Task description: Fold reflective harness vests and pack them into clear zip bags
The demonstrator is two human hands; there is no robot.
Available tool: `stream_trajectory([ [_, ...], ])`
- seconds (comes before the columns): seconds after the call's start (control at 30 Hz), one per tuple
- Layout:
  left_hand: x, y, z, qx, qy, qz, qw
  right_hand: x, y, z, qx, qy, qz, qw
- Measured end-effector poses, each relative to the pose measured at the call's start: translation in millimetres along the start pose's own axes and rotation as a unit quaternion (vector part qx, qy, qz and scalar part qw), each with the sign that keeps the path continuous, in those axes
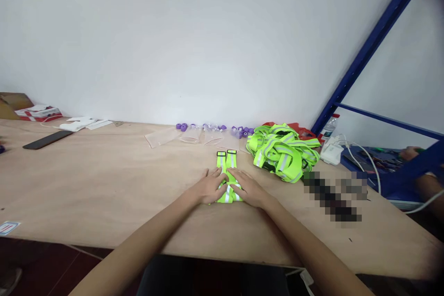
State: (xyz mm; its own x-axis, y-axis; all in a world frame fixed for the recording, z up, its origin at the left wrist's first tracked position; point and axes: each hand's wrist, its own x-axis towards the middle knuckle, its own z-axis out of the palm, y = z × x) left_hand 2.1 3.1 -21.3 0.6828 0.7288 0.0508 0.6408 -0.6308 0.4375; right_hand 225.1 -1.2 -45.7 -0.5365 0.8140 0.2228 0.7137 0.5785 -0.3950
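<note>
A folded neon-yellow reflective strap harness [231, 163] with silver stripes lies on the wooden table in front of me. Two black buckles sit at its far end, side by side. My left hand [210, 188] rests flat on its left part, fingers stretched out. On the right part lies my right hand [250, 188], also flat, with its fingertips close to those of the left. Both hands press on the straps from above, and the middle of the bundle is partly hidden beneath them.
A tangled heap of neon-yellow reflective straps [282, 155] lies to the right. Clear plastic bags [162, 137] and purple rolls [181, 126] line the wall. A dark flat bar [47, 139] lies left. Beyond the blue metal frame [367, 51], another person's hand [410, 153] shows.
</note>
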Motion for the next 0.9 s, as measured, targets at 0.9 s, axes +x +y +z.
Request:
stream_trajectory([
  [0.9, 1.6, 0.9, 3.8, -0.122, 0.049, -0.028, 0.991, -6.6, -7.6, 2.5, 0.080, -0.055, 0.055, 0.994],
])
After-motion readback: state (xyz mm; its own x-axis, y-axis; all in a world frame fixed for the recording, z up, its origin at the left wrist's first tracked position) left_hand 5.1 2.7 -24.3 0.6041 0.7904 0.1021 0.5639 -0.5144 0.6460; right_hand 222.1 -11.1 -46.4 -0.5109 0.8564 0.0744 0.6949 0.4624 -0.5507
